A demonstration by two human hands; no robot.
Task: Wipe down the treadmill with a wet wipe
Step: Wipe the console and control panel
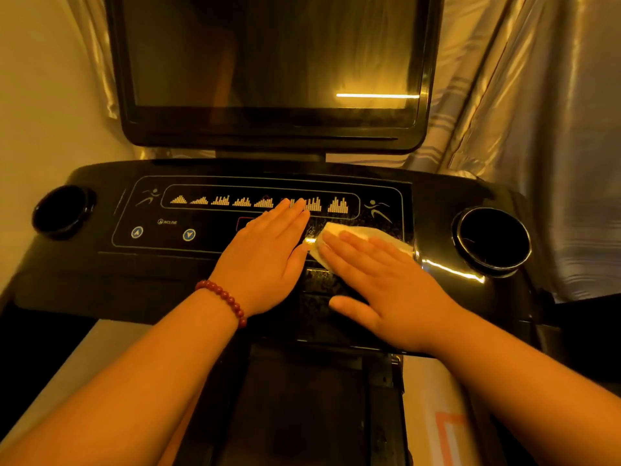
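Note:
The black treadmill console (168,270) fills the middle of the view, with a printed control panel (201,216) and a dark screen (268,55) above it. A white wet wipe (366,232) lies on the right part of the panel. My right hand (386,284) presses flat on the wipe with straight fingers, covering most of it. My left hand (265,257) rests flat on the panel just left of the wipe, fingers straight, a red bead bracelet (225,297) on its wrist. A wet streaky patch (319,280) shows between the hands.
Round cup holders sit at the console's left end (62,210) and right end (492,240). Shiny curtains (537,129) hang behind and to the right. The treadmill belt (302,415) lies below the console. A pale wall (43,95) is at left.

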